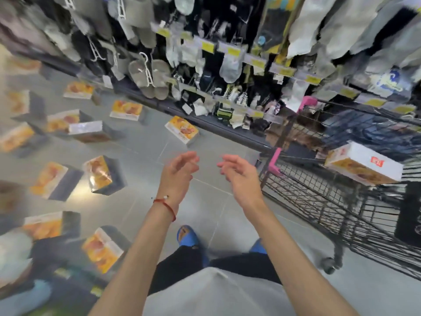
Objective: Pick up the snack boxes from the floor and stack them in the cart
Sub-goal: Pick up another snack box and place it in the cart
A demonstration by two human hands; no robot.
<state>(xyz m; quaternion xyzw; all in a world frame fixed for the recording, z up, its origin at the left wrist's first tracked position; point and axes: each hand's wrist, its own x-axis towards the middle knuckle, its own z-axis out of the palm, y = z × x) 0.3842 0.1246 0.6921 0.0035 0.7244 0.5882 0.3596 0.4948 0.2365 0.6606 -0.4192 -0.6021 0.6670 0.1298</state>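
- The left hand (176, 176) is held out above the floor and holds nothing. Its fingers are loosely spread and a little bent. A red string bracelet (166, 205) is on its wrist.
- The right hand (239, 176) is beside it, a little apart, and is also empty. Its fingers are relaxed and half open, and the palm is turned toward the left hand.
- Many snack boxes (101, 174) with orange and yellow fronts lie scattered on the grey tiled floor (145, 201), mostly on the left side. Some lie flat and some stand on an edge; the far ones are blurred.
- The nearest box (182, 131) ahead of the hands lies flat, close to the foot of the rack.
- One boxed snack (362, 166) is already inside the cart (307, 190). Its white side with a red mark faces up. I cannot tell what it rests on.
- The cart is of black wire with pink corner pieces (274, 164) and stands just to the right of the right hand.
- The rack behind carries grey slippers (150, 78) and socks (230, 65), with yellow price labels.
- Blue sandals (188, 236) show on the person's feet, low between the forearms.
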